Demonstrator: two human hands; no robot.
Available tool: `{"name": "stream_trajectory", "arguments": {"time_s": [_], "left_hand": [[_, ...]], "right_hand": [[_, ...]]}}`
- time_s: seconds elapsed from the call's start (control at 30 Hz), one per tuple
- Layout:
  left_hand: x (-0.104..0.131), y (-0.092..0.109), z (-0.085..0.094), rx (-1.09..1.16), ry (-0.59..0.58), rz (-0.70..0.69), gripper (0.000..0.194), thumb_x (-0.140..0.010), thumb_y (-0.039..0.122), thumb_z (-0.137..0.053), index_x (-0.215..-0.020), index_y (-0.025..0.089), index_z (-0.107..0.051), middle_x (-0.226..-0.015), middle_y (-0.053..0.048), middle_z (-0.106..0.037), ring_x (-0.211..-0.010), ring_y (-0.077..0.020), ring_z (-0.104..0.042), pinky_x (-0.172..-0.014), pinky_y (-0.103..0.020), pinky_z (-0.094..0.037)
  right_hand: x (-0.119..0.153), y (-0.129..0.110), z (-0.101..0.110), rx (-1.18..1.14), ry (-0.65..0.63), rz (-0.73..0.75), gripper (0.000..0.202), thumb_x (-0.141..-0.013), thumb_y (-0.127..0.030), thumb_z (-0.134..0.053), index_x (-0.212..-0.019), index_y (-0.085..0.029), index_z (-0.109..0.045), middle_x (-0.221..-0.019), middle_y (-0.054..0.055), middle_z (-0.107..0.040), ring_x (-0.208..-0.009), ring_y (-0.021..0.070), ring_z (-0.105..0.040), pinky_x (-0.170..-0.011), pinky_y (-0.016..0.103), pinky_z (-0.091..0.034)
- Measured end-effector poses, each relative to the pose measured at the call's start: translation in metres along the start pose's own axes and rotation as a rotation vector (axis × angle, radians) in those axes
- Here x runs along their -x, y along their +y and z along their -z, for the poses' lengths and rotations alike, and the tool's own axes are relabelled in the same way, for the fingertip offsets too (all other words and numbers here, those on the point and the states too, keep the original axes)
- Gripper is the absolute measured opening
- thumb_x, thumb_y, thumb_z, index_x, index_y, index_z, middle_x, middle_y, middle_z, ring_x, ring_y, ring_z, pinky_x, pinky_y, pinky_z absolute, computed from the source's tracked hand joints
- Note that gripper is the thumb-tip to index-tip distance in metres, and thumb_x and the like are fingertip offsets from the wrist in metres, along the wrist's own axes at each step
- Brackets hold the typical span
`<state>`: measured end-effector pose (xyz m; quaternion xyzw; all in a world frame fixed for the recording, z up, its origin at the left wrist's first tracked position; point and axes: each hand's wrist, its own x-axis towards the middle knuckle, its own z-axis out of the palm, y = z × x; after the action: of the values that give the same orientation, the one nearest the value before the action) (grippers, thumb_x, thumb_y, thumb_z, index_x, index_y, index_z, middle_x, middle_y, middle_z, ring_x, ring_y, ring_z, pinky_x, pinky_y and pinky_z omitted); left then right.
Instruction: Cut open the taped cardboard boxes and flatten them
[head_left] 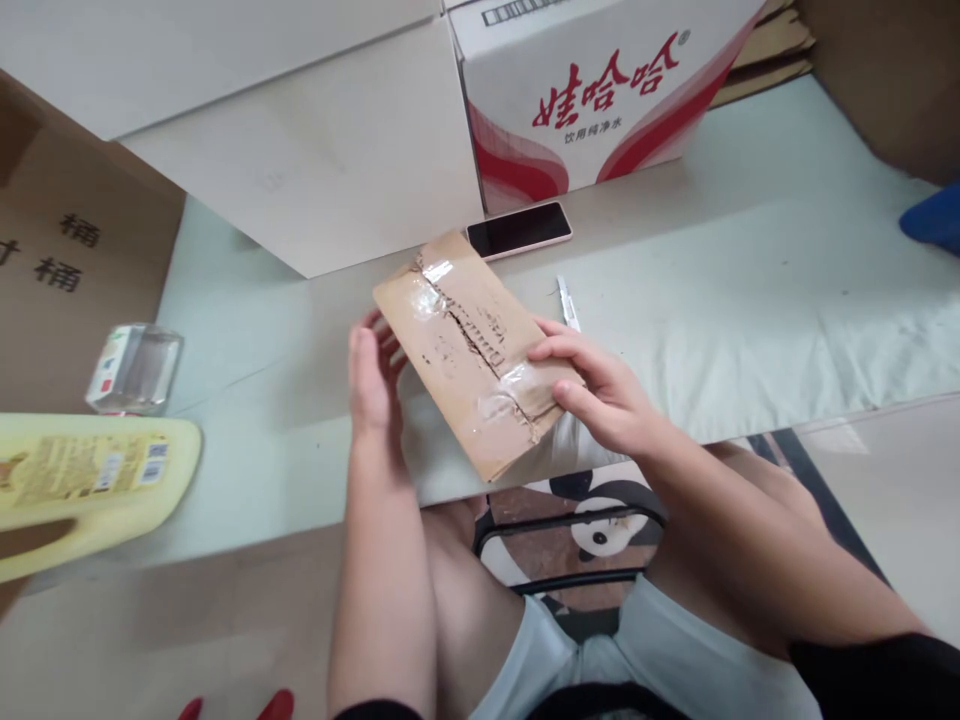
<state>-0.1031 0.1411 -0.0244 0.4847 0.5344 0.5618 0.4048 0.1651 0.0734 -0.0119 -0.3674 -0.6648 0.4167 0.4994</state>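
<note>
A small flat brown cardboard box [472, 350] is tilted between my hands above the table. A rough, torn-looking seam with clear, shiny tape runs along its upper face. My right hand [600, 385] grips the near right end, fingers on top and thumb at the edge. At the left edge is my left hand [375, 385], its fingers curving against the side and partly hidden behind the box. Just beyond the right hand lies a slim silver-white cutter [567, 303]. A phone [519, 231] with a dark screen rests behind the box.
White cartons [315, 160] and a red-and-white water carton [607, 110] stand at the back. On the left are a brown carton [75, 240], a clear plastic container [136, 368] and a yellow jug [97, 480]. A blue object [932, 220] sits at the right edge.
</note>
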Motion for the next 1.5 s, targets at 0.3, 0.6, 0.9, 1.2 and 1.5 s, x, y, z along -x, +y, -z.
{"name": "stream_trajectory", "arguments": {"time_s": [0.3,0.6,0.9,1.2,1.5], "left_hand": [[-0.001,-0.014,0.006,0.048,-0.186,-0.351,0.062,-0.087,0.072,-0.059,-0.141,0.042,-0.051,-0.147,-0.006,-0.054,-0.134,-0.0279,-0.057,-0.109,-0.047,-0.051],[-0.003,-0.015,-0.001,0.068,-0.196,-0.376,0.053,-0.085,0.053,-0.074,-0.133,0.038,-0.058,-0.127,-0.004,-0.062,-0.119,-0.0229,-0.062,-0.098,-0.038,-0.055],[-0.005,-0.019,0.003,0.067,-0.178,-0.334,0.056,-0.08,0.057,-0.076,-0.128,0.036,-0.055,-0.133,-0.004,-0.058,-0.118,-0.0235,-0.06,-0.098,-0.039,-0.055],[-0.004,-0.021,0.005,0.035,-0.173,-0.325,0.058,-0.082,0.06,-0.074,-0.131,0.036,-0.055,-0.134,-0.005,-0.057,-0.118,-0.0232,-0.06,-0.097,-0.038,-0.054],[-0.006,-0.022,0.004,0.006,-0.149,-0.342,0.058,-0.081,0.063,-0.073,-0.13,0.037,-0.055,-0.131,-0.005,-0.059,-0.113,-0.0224,-0.062,-0.092,-0.036,-0.055]], "right_hand": [[0.001,0.004,-0.002,0.001,-0.036,0.027,0.032,-0.1,-0.049,-0.057,-0.124,-0.029,-0.063,-0.155,0.012,-0.055,-0.15,0.0277,-0.047,-0.119,0.053,-0.042],[0.0,0.002,-0.003,0.018,-0.041,0.004,0.034,-0.1,-0.053,-0.054,-0.123,-0.029,-0.063,-0.155,0.011,-0.055,-0.148,0.0287,-0.049,-0.119,0.054,-0.042],[0.002,0.005,-0.001,0.085,0.125,-0.079,0.038,-0.103,-0.046,-0.04,-0.129,-0.027,-0.061,-0.135,0.009,-0.068,-0.125,0.0255,-0.065,-0.102,0.046,-0.053],[-0.011,0.014,0.014,0.996,-0.07,-0.614,0.04,-0.093,-0.04,-0.054,-0.126,-0.023,-0.069,-0.112,0.014,-0.066,-0.094,0.0288,-0.063,-0.068,0.035,-0.042],[-0.013,0.025,0.027,0.577,0.195,-0.559,0.032,-0.081,-0.021,-0.049,-0.106,-0.024,-0.069,-0.065,-0.002,-0.057,-0.054,0.016,-0.049,-0.054,0.028,-0.035]]}}
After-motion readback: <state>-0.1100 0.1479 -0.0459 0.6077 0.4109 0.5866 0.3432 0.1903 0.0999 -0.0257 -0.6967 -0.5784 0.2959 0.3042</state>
